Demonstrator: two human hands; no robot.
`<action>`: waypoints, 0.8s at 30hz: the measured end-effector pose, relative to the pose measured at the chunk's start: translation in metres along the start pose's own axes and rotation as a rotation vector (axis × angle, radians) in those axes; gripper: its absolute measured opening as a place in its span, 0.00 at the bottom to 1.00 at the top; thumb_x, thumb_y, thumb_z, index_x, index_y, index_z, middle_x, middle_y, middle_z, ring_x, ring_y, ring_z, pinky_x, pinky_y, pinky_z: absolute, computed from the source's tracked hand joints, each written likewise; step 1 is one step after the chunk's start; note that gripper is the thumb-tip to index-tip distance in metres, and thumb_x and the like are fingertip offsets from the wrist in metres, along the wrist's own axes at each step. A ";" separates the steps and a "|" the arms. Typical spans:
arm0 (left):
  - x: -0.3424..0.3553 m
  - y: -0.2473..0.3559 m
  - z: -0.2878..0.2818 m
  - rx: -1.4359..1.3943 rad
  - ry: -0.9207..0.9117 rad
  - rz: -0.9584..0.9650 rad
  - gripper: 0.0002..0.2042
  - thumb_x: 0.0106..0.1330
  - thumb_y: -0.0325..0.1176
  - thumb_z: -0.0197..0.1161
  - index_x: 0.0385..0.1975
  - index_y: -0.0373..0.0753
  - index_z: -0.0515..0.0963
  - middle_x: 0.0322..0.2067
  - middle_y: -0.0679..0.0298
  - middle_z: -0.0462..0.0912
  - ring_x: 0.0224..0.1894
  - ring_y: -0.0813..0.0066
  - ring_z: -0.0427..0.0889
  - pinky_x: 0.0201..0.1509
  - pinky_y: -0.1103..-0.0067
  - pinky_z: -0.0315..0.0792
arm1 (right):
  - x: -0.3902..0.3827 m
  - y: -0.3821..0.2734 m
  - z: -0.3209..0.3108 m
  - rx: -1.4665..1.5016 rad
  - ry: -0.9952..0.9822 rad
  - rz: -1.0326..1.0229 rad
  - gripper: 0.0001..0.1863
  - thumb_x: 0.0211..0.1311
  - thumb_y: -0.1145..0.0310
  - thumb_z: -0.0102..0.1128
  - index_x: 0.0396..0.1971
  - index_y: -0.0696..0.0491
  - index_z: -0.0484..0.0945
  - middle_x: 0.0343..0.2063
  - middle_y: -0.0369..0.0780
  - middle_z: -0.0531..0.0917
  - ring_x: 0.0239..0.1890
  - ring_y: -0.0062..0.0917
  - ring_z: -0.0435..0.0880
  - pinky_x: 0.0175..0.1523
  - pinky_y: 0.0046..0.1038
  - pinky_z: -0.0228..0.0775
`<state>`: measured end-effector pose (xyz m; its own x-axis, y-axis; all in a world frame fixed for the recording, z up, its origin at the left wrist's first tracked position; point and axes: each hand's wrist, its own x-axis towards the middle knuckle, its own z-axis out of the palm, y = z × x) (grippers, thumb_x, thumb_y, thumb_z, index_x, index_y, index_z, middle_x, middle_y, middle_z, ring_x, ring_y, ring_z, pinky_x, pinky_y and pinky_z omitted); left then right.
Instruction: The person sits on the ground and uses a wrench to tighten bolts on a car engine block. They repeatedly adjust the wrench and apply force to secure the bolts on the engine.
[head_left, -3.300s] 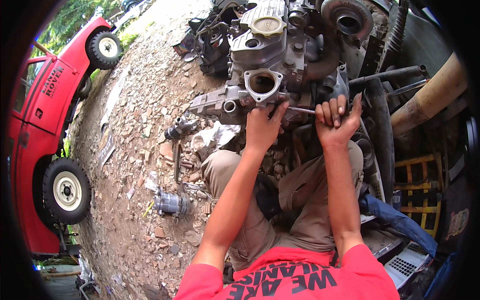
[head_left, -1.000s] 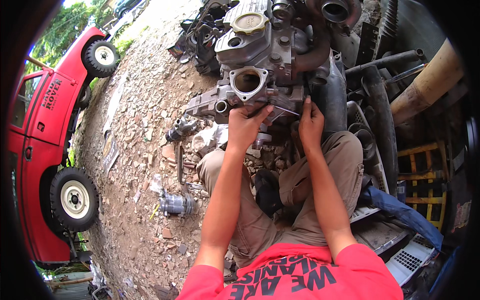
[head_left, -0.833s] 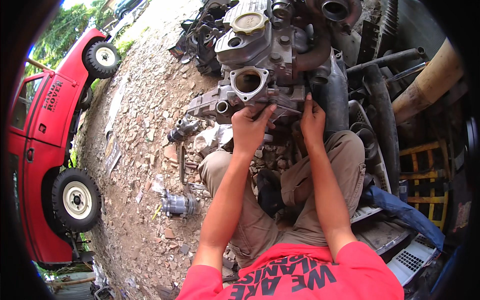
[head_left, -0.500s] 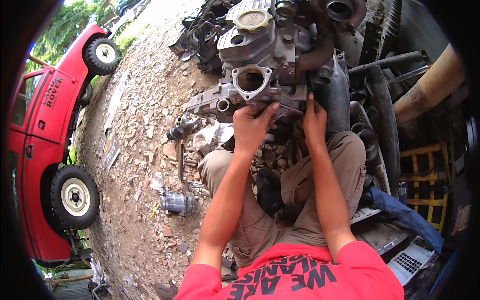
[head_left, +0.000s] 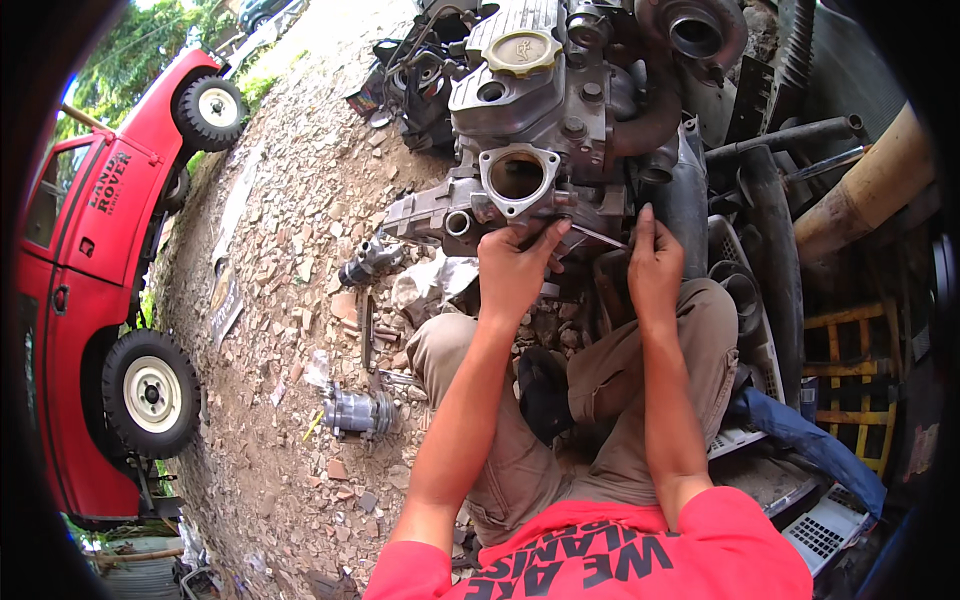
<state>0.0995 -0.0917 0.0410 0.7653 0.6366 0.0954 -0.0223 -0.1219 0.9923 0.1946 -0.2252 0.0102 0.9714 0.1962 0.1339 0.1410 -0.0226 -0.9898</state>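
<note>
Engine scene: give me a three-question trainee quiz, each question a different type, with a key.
1. True or false: the car at the left is red.
2. Choose: the thin metal tool is (A) on the ground, (B) between the left hand and the right hand, (C) inside a crate.
3. Fill in: in the picture, the left hand is ____ than the round cap on the engine.

Key: 1 true; 2 B; 3 lower.

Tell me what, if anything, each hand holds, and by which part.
A slim metal tool: the right hand is at its outer end, the left hand at its end by the engine. Whether either grips it cannot be told.
</note>
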 end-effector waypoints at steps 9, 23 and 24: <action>0.002 0.008 0.001 -0.078 -0.061 -0.103 0.11 0.64 0.30 0.68 0.41 0.30 0.83 0.26 0.65 0.85 0.22 0.84 0.79 0.23 0.84 0.73 | 0.004 -0.021 -0.008 -0.289 0.050 -0.165 0.24 0.70 0.54 0.56 0.22 0.61 0.73 0.13 0.41 0.71 0.19 0.20 0.64 0.27 0.30 0.61; 0.001 -0.005 0.002 -0.056 0.024 0.034 0.09 0.60 0.30 0.70 0.34 0.29 0.84 0.23 0.64 0.85 0.21 0.85 0.78 0.22 0.85 0.72 | 0.006 0.035 0.013 -0.027 0.012 -0.098 0.23 0.69 0.58 0.58 0.20 0.61 0.71 0.12 0.36 0.69 0.21 0.15 0.61 0.26 0.26 0.58; 0.000 -0.004 0.004 -0.066 0.030 0.034 0.09 0.60 0.30 0.71 0.33 0.29 0.84 0.22 0.65 0.84 0.20 0.85 0.78 0.21 0.85 0.71 | 0.006 0.039 0.015 0.020 0.035 -0.107 0.23 0.69 0.59 0.58 0.19 0.60 0.70 0.13 0.35 0.68 0.22 0.15 0.61 0.26 0.26 0.57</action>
<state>0.1022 -0.0941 0.0365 0.7435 0.6559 0.1305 -0.0913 -0.0937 0.9914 0.2034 -0.2098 -0.0281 0.9571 0.1621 0.2403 0.2409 0.0159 -0.9704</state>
